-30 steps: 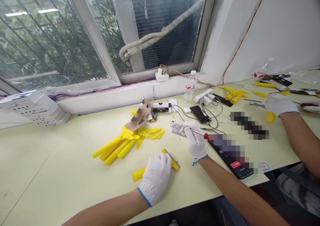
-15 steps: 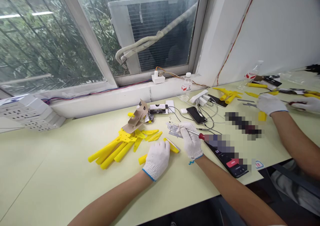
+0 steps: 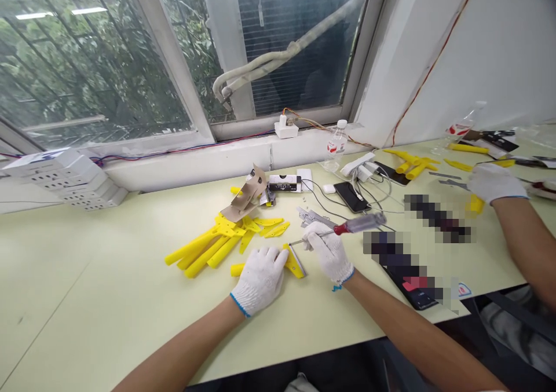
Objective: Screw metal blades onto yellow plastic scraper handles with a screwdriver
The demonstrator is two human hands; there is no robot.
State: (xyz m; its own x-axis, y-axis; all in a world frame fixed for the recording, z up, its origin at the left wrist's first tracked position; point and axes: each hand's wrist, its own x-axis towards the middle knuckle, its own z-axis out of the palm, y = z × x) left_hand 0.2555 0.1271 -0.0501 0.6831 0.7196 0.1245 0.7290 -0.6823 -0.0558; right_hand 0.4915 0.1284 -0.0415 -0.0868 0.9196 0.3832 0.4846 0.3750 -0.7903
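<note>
My left hand (image 3: 259, 281), in a white knit glove, is wrapped round the handle of a yellow scraper (image 3: 295, 263) lying on the table. A metal blade runs along the scraper's head, which points right. My gloved right hand (image 3: 329, 253) grips a screwdriver (image 3: 365, 223) by its shaft; its clear handle with a red collar sticks out to the right. The screwdriver's tip is at the upper end of the scraper's head; whether it sits in a screw is too small to tell. Just beyond my right hand lie grey metal strips (image 3: 320, 217) with small screws on them.
Left of my hands are piled yellow scraper handles (image 3: 195, 252) and flat yellow pieces (image 3: 271, 227), beside torn cardboard (image 3: 244, 200). Phones, cables and a bottle (image 3: 335, 147) stand farther back. White boxes (image 3: 73, 178) are stacked far left. A co-worker's gloved hand (image 3: 495, 182) works at right.
The screwdriver has swung from above the metal strips to the scraper, its tip now at the scraper's head and its handle raised. My left hand stays on the scraper. The view has shifted slightly.
</note>
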